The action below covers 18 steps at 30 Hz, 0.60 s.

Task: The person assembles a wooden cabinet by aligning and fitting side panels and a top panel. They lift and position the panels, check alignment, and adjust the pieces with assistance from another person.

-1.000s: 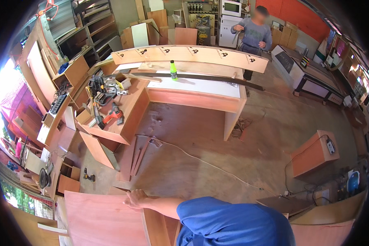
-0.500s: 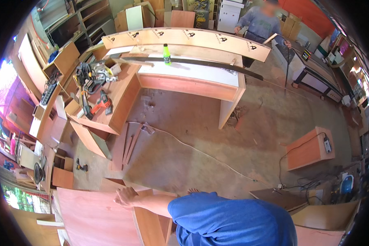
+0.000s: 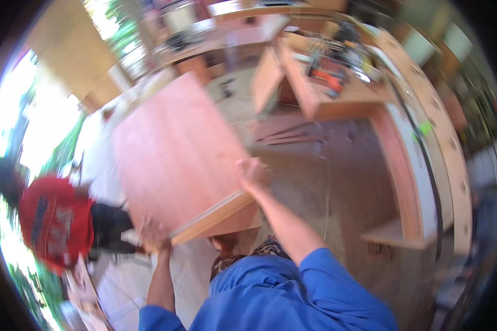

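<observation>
A large flat reddish plywood panel (image 3: 176,154), smooth-faced with a pale layered edge, was held up tilted before the person. The left hand (image 3: 153,236) gripped its lower corner; the right hand (image 3: 253,174) seemed, through the blur, clasped on its right edge. Tools cluttered a wooden workbench (image 3: 342,94) beyond.

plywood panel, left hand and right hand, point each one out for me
plywood panel (image 3: 176,149), head view, middle of its broad face
left hand (image 3: 153,236), head view, back of the hand
right hand (image 3: 254,174), head view, back of the hand
</observation>
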Motion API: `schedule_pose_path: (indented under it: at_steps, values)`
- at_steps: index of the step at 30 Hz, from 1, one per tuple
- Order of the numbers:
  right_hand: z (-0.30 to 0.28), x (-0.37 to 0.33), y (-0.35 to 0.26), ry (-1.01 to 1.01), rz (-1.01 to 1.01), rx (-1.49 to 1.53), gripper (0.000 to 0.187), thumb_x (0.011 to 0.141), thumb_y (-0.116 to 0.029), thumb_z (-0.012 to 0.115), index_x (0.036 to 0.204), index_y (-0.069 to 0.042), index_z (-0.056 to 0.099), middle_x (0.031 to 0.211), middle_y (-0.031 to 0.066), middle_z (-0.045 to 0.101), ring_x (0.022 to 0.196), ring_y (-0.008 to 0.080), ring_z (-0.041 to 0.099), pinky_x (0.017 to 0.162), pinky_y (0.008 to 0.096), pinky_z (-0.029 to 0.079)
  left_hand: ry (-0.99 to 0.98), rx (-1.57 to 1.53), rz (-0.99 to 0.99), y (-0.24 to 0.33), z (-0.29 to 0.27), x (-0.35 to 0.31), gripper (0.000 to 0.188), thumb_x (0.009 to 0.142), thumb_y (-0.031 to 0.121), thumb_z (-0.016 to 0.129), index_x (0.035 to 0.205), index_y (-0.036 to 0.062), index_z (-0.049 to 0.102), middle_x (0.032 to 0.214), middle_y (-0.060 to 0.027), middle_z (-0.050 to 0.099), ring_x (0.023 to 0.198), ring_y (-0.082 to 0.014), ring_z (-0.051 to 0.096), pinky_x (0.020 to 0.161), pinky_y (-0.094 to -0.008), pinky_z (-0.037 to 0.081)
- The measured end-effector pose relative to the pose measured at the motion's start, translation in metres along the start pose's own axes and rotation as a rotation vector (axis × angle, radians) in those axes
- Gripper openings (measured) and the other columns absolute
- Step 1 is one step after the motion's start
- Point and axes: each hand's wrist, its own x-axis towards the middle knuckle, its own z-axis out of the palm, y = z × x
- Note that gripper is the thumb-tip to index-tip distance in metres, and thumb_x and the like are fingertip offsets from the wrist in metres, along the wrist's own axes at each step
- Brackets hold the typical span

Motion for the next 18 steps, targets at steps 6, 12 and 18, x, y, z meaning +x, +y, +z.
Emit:
schedule_pose_path:
  at_steps: [6,12,18]
  values:
    - [0.004,0.006,0.0,-0.006,-0.032,-0.119,0.07,0.098,-0.066,0.059,0.116,0.0,0.072,0.104,0.0305,0.077,0.1,0.0499,0.076,0.091,0.0612,0.058,-0.033,0.032,-0.145,0.038,-0.033,0.015,0.056,0.083,0.024,0.074,0.138,0.0125,0.066,0.154,-0.0139,0.06,0.142,-0.0409,0.051,0.123,-0.0563,0.035]
    - [0.003,0.004,0.003,0.005,-0.05,-0.106,0.073,0.097,-0.067,0.059,0.117,0.002,0.072,0.103,0.0313,0.077,0.1,0.0508,0.075,0.091,0.0609,0.058,-0.041,-0.001,-0.21,0.046,-0.041,0.018,0.055,0.082,0.024,0.073,0.136,0.0122,0.067,0.154,-0.0137,0.061,0.142,-0.0404,0.051,0.123,-0.0569,0.033]
    - [0.004,0.002,0.004,0.002,-0.041,-0.105,0.072,0.098,-0.068,0.058,0.112,0.001,0.071,0.101,0.0314,0.077,0.099,0.0511,0.075,0.09,0.0611,0.058,0.005,-0.019,-0.198,0.045,-0.042,0.015,0.053,0.082,0.023,0.073,0.133,0.0119,0.069,0.153,-0.0123,0.062,0.141,-0.0394,0.052,0.123,-0.0568,0.034]
